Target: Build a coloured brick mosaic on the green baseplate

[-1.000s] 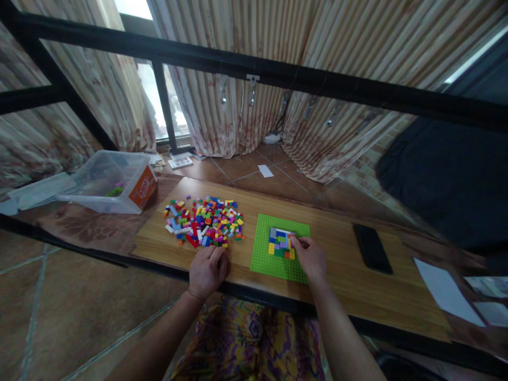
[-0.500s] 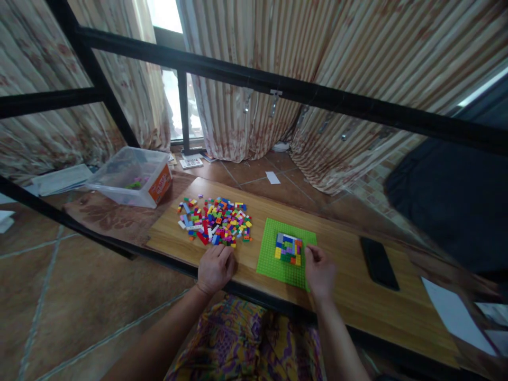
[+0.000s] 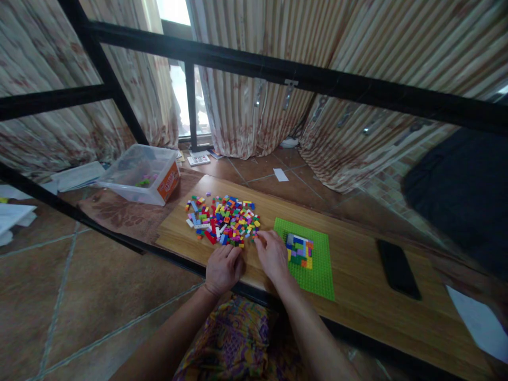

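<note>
A loose pile of small coloured toy bricks (image 3: pixel 222 219) lies on the left part of the wooden table. At the table's front edge, just below the pile, my left hand (image 3: pixel 224 268) rests with its fingers curled in; whatever they may hold is hidden. My right hand (image 3: pixel 272 257) is at the pile's right border, its fingertips drawn together by a small brick, and the grip itself is too small to make out. The right hand partly covers the left side of a green baseplate (image 3: pixel 321 254). On that plate sits a flat, multicoloured square of joined bricks (image 3: pixel 300 251).
A black phone (image 3: pixel 398 268) lies on the table (image 3: pixel 357 264) right of the baseplate. Behind the table's left end stands a clear plastic box (image 3: pixel 135 172) with an orange label. A black metal rail (image 3: pixel 246 66) crosses in front of the curtains. White paper (image 3: pixel 476 317) is at the far right.
My right hand has moved left, from the baseplate's right side to the brick pile's edge. The left hand stays by the pile. The view has shifted slightly.
</note>
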Tool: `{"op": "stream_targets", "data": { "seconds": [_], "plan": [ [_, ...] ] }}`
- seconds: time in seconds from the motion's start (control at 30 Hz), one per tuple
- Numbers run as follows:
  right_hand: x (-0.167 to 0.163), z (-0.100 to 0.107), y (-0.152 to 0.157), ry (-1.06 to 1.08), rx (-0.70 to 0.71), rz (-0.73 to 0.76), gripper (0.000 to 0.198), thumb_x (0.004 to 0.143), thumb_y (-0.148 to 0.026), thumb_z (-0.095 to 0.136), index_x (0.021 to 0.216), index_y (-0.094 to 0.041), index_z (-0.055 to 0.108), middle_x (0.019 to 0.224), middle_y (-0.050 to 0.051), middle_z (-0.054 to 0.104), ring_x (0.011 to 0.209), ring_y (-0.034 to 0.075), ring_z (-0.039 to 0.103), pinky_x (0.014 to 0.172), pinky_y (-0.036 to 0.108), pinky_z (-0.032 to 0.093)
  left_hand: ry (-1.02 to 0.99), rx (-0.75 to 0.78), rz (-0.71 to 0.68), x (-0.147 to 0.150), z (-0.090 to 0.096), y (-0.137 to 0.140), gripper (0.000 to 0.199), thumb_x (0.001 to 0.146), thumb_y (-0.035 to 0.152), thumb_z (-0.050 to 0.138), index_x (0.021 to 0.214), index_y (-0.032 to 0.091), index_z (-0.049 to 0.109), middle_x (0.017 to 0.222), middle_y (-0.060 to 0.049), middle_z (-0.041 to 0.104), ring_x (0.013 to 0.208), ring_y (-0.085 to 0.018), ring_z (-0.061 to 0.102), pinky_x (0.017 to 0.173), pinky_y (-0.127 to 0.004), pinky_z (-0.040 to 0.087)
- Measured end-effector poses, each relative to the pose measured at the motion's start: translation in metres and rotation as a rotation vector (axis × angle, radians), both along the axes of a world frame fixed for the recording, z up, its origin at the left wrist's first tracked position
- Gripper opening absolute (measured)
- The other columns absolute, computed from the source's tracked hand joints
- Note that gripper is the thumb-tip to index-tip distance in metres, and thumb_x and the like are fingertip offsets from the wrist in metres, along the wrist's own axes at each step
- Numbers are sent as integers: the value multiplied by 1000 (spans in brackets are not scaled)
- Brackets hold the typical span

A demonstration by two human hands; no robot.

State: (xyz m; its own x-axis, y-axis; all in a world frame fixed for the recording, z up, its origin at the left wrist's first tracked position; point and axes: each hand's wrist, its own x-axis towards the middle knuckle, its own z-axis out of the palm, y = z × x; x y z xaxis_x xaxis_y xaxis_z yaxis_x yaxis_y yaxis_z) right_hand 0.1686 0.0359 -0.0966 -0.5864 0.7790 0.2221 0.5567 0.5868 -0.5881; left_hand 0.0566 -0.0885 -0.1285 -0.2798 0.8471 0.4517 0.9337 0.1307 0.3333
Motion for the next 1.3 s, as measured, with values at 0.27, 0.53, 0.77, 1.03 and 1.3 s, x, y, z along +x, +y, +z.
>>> {"op": "stream_targets", "data": {
  "seconds": [0.27, 0.53, 0.77, 1.03, 1.3],
  "plan": [
    [-14, -9, -4, -20, 17, 23, 21, 88, -22, 51, 96, -22, 70, 94, 8, 64, 94, 23, 57, 85, 35, 43, -4, 19, -4, 0, 1, 0, 12, 87, 22, 50, 87, 19, 61, 76, -6, 60, 75, -20, 56, 68, -31, 42],
    [8, 1, -15, 220, -118, -15, 25, 87, -22, 47, 103, -22, 65, 93, 4, 66, 81, 17, 60, 78, 31, 47, -16, 26, -9, 0, 5, 0, 15, 90, 24, 47, 92, 18, 61, 79, -6, 63, 76, -20, 57, 71, -32, 43],
    [29, 1, -46, 294, -235, 134, 28, 87, -21, 49, 111, -24, 63, 101, 5, 67, 88, 17, 62, 79, 30, 50, -355, 14, -66, 1, 23, -2, 24, 95, 32, 42, 94, 19, 62, 89, -6, 67, 85, -20, 62, 76, -31, 46],
    [30, 7, -53, 461, -404, 184, 25, 86, -23, 54, 109, -25, 64, 102, 4, 67, 90, 16, 66, 82, 31, 53, -1085, -18, -117, 11, 41, -3, 25, 87, 39, 56, 83, 16, 65, 76, -2, 64, 70, -14, 56, 64, -24, 44],
    [30, 10, -57, 575, -720, 13, 18, 80, -36, 64, 88, -21, 67, 82, 2, 71, 75, 17, 66, 72, 31, 54, -1305, 17, -152, 17, 50, -2, 25, 83, 41, 61, 80, 17, 62, 72, -1, 60, 68, -13, 53, 64, -24, 44]
  ]
}}
